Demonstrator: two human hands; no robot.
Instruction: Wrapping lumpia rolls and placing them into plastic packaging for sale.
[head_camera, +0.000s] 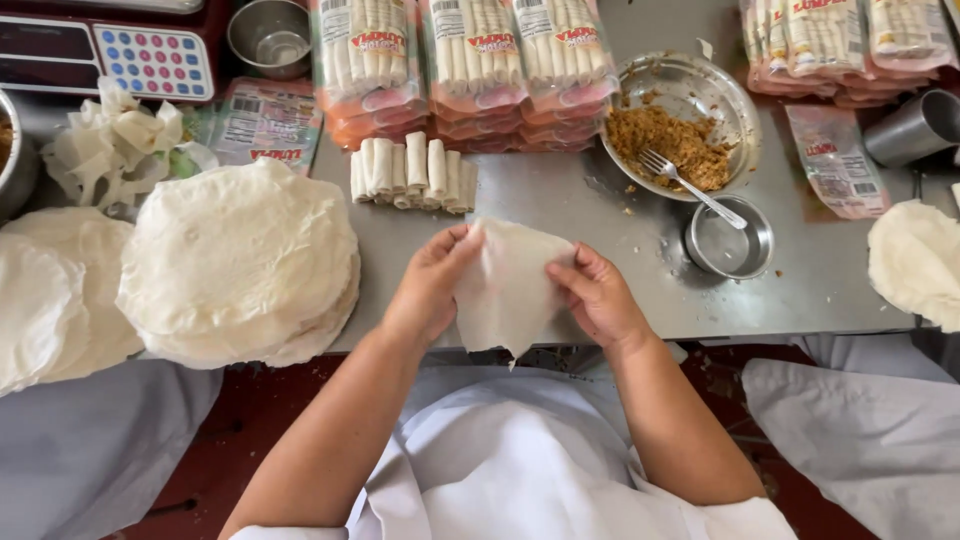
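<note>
A thin white wrapper sheet (508, 285) hangs between both my hands at the near edge of the metal table (560, 200). My left hand (432, 285) pinches its left side. My right hand (597, 293) grips its right side. Just left of my hands lies a tall stack of round white wrappers (240, 260). Beyond the sheet, a row of finished white rolls (412, 172) lies on the table. A metal bowl of brown minced filling (680, 125) with a fork (690, 185) in it stands at the far right of my hands.
Packs of rolls in clear bags (470, 60) are stacked at the back, more (840, 45) at the far right. A small metal dish (730, 240) sits near the bowl. A scale with a keypad (150, 60), crumpled wrappers (115, 140) and another wrapper stack (915, 260) are around.
</note>
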